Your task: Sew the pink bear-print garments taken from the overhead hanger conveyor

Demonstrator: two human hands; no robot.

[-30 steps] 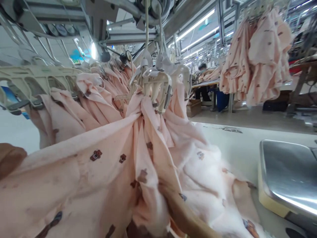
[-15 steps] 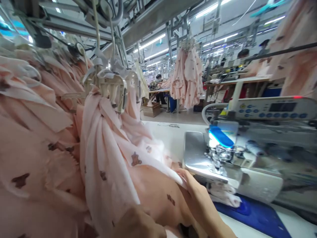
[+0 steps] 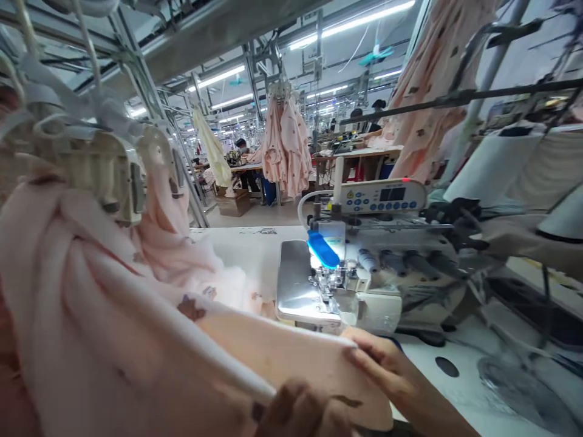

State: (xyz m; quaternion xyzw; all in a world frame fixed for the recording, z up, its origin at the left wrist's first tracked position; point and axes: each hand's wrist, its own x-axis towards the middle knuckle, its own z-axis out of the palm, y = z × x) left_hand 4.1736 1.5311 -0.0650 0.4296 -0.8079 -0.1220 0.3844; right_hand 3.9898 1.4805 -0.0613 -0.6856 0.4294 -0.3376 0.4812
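A pink fabric piece with brown bear prints [image 3: 291,355] hangs from a clip hanger [image 3: 102,170] on the left and stretches toward the sewing machine. My right hand [image 3: 385,367] pinches its upper edge between thumb and fingers, just in front of the machine's metal plate [image 3: 296,273]. Low in the middle, my left hand [image 3: 303,413] is closed on a nearer edge of the same fabric; it is blurred and partly cut off by the frame. Under a blue guard [image 3: 323,249], the lit needle area [image 3: 330,282] stands beyond the fabric.
A control panel [image 3: 382,195] tops the sewing machine. White thread cones [image 3: 494,161] stand at right. More pink garments [image 3: 286,142] hang behind the white table [image 3: 246,243]. A dark rod [image 3: 455,97] crosses the upper right. People work at distant tables.
The view has swung right, so the hanger and machine sit further left. My right hand has drawn the fabric edge out to the right, and my left hand stays on the nearer edge.
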